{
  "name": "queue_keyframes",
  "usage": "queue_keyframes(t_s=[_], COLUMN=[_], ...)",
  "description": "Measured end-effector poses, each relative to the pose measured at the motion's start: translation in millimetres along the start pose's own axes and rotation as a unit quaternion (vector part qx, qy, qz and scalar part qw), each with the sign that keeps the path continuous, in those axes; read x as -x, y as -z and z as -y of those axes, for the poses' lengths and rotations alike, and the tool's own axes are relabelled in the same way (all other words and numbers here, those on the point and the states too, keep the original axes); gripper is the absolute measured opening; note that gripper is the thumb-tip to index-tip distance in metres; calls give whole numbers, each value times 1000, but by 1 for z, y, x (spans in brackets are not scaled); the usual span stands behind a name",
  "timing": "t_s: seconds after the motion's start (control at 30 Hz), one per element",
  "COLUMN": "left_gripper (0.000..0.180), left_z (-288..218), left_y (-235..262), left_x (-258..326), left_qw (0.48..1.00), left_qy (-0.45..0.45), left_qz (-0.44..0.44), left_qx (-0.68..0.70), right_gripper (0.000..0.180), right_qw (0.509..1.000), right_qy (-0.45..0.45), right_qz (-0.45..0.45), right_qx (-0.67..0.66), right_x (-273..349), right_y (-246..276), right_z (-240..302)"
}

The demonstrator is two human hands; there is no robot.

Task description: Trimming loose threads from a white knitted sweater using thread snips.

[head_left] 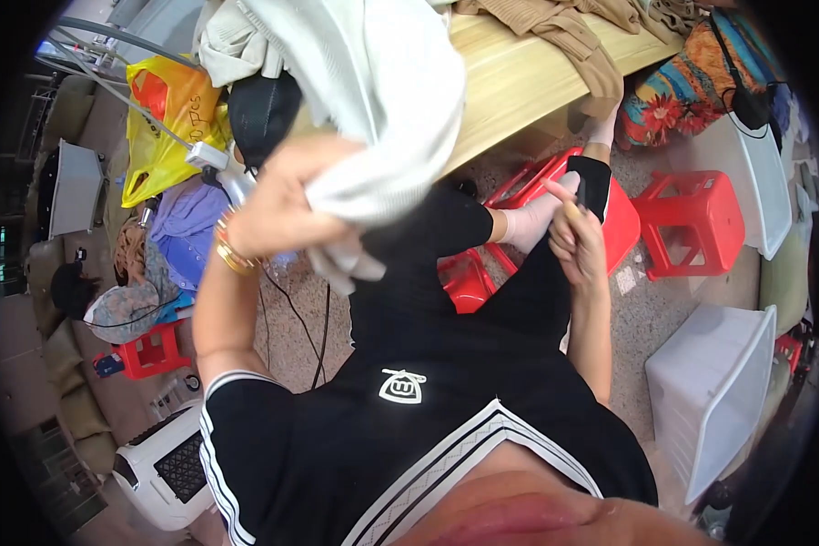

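My left hand (pixel 287 205), blurred by motion, grips a white ribbed knit garment (pixel 419 100) at the table's near edge. The bunched cloth hangs over that edge and partly hides the fingers. On the other side, my right hand (pixel 578 235) is raised above my lap, away from the garment. Its index finger points out while the other fingers curl in. A small dark shape shows at these fingers, too unclear to name.
A light wooden table (pixel 500 73) bears brown knit garments (pixel 546 27). A yellow plastic bag (pixel 168 118) hangs at the left. Red stools (pixel 692 223) and white plastic bins (pixel 701 391) stand at the right. Another person (pixel 123 305) sits far left. Cables (pixel 323 337) run down beside me.
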State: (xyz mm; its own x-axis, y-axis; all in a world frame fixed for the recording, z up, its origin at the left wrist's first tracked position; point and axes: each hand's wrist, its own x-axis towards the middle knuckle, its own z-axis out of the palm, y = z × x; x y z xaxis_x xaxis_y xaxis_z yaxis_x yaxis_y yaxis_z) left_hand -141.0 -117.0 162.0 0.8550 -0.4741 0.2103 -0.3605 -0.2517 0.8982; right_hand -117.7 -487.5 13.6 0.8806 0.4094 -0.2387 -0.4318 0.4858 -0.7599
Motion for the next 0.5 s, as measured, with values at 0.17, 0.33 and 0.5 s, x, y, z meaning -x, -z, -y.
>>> queue_keyframes(t_s=[0.17, 0.33, 0.5], left_gripper=[36, 32, 39], left_z=[14, 25, 37], left_y=[-61, -104, -89], left_x=[35, 27, 26], left_qw=[977, 941, 947], left_qy=[47, 42, -2], left_qz=[177, 237, 268], left_qx=[106, 237, 177], right_gripper=[45, 22, 32], right_qw=[998, 984, 998], right_qy=[-48, -119, -45], right_qz=[25, 94, 46], right_qx=[36, 94, -16], right_x=[-44, -88, -78], right_y=[-48, -92, -67], right_z=[-14, -38, -43])
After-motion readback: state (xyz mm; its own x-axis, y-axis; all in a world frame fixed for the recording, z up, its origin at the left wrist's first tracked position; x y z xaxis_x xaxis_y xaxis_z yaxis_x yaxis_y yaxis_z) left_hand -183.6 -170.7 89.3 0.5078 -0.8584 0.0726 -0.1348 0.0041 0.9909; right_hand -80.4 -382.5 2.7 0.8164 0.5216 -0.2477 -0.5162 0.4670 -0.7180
